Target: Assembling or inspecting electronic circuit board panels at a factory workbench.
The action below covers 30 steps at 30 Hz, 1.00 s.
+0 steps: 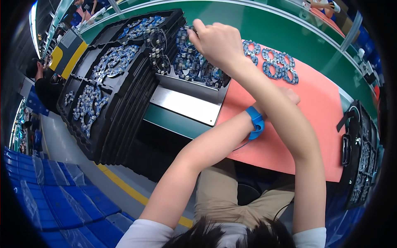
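Your right hand (219, 43) reaches the blue circuit boards (188, 62) clustered by the metal tray (186, 105); I cannot tell whether its grip is clamped on one. Your left hand (292, 96), half hidden over the pink mat (318, 128), is equally unclear. The boards look light, stiff and fragile: pinch their outer edges, sparing components.

The plate (186, 105) was smooth, glossy metal; the stacked trays (132, 107) appeared to be matt plastic with ridged edges. The mat (318, 111) looked smooth and matt, the tabletop (264, 27) smooth with a slight sheen. Circuit boards (273, 63) bore glinting, rough-textured faces. The wrist strap (257, 124) resembled smooth plastic; the trousers (217, 188) were matt cloth.
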Motion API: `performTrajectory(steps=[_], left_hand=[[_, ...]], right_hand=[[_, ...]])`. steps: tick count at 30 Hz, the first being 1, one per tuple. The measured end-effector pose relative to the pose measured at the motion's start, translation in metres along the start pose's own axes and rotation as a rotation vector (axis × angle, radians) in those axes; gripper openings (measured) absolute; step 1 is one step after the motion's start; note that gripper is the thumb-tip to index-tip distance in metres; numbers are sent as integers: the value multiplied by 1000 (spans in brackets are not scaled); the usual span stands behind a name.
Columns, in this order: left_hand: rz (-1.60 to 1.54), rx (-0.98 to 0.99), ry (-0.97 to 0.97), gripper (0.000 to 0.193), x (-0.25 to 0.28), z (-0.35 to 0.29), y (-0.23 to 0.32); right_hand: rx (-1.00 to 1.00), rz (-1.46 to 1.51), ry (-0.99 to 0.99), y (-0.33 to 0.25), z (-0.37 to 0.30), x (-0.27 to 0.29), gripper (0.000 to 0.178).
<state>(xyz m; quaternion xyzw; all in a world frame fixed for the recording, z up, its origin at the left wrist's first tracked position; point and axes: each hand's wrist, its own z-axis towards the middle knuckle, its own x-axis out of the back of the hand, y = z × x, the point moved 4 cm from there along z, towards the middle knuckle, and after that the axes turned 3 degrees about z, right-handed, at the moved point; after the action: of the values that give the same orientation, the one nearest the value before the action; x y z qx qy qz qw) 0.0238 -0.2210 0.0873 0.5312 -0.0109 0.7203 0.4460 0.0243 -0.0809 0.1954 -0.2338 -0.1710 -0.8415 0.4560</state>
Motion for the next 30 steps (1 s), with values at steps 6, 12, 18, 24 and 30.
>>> performTrajectory(steps=[6, 12, 18, 24, 30], left_hand=[[55, -12, -53, 20, 4, 5, 5], [78, -74, -49, 17, 4, 6, 7], [-63, -255, 267, 21, -9, 0, -15], [63, -35, -83, 24, 4, 7, 8], [56, -52, -86, 25, 1, 9, 6]], right_hand=[[-183, 57, -221, 32, -35, -41, 36], [-316, 233, -176, 33, -22, -5, 32], [-511, 561, -8, 80, -17, 53, 26], [-691, 677, -205, 208, -73, 114, 27], [-905, 723, -708, 279, -129, 157, 26]])
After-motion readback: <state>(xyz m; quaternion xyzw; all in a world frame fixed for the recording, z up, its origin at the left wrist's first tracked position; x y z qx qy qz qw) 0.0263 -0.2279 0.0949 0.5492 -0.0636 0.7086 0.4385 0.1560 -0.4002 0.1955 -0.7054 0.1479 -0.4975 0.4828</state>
